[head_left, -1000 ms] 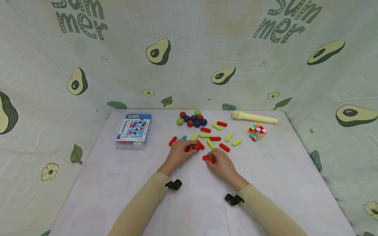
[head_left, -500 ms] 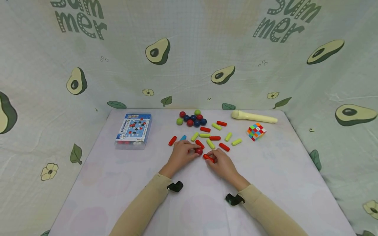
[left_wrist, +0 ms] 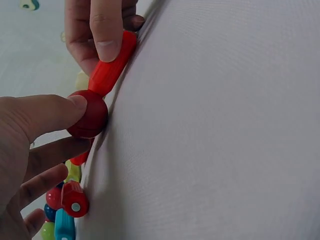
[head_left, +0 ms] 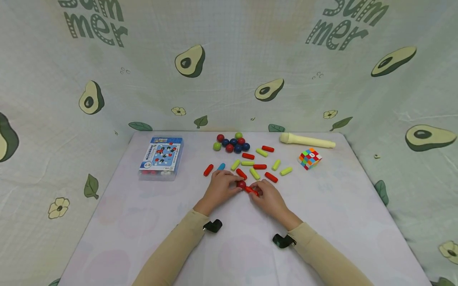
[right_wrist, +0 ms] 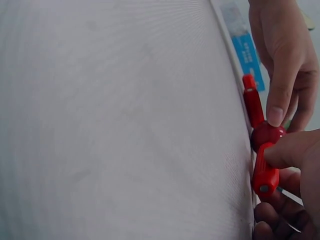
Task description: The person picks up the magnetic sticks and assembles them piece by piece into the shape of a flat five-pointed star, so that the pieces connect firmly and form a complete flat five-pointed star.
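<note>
Between its thumb and fingers, my left hand (head_left: 219,188) pinches a dark red ball (left_wrist: 91,117). My right hand (head_left: 269,200) holds a short red stick (right_wrist: 266,172) with a silver dot on its end face. The stick's other end meets the ball, as the left wrist view (left_wrist: 112,67) shows on the stick. Just beyond the ball in the right wrist view lies another red stick (right_wrist: 253,107), mostly hidden by my left hand in the head view. Right behind the hands are loose red sticks (head_left: 241,173) and yellow-green sticks (head_left: 255,173). A blue stick (head_left: 221,167) lies behind the left hand.
Red, dark blue and green balls (head_left: 229,148) cluster at the back middle. A clear plastic box with a blue printed label (head_left: 162,155) stands at left. At back right are a cream rod with a rounded head (head_left: 307,141) and a colourful puzzle cube (head_left: 309,159).
My left hand has moved slightly right with the red ball, bringing it up to the end of the red stick. My right hand has stayed nearly still, the stick turning slightly.
</note>
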Demonstrator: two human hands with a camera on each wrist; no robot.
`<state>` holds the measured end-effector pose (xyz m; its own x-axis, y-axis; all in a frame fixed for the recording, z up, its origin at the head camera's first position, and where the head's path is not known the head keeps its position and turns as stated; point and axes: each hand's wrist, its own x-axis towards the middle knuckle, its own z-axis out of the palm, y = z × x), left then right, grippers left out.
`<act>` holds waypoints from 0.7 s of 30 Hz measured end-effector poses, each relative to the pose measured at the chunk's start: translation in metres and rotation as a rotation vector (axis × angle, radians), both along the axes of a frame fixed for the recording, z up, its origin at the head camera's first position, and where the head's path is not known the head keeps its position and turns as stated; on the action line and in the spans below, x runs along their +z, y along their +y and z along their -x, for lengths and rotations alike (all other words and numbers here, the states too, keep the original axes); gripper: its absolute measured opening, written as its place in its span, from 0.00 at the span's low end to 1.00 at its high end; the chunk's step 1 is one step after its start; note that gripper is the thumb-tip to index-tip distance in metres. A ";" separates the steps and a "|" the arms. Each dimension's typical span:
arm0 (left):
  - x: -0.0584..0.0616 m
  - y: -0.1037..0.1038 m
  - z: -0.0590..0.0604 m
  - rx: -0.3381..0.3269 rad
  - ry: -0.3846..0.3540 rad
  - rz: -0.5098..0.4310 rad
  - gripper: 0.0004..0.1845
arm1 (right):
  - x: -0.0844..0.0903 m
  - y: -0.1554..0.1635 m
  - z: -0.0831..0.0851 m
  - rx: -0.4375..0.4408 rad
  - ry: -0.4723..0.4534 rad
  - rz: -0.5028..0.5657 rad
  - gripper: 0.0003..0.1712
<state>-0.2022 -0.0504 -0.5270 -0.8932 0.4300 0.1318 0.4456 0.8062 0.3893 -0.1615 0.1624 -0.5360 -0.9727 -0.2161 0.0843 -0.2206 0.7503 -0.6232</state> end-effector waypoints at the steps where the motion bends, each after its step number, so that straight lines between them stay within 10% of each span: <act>1: 0.000 0.000 0.000 0.000 0.003 -0.006 0.21 | 0.001 0.000 0.000 0.004 0.006 0.001 0.14; 21: -0.001 -0.013 0.004 0.041 -0.022 -0.122 0.19 | 0.004 0.001 -0.001 0.035 0.040 -0.012 0.16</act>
<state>-0.2063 -0.0634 -0.5277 -0.9128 0.3754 0.1609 0.4037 0.7694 0.4950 -0.1609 0.1632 -0.5322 -0.9605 -0.2512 0.1200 -0.2714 0.7490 -0.6044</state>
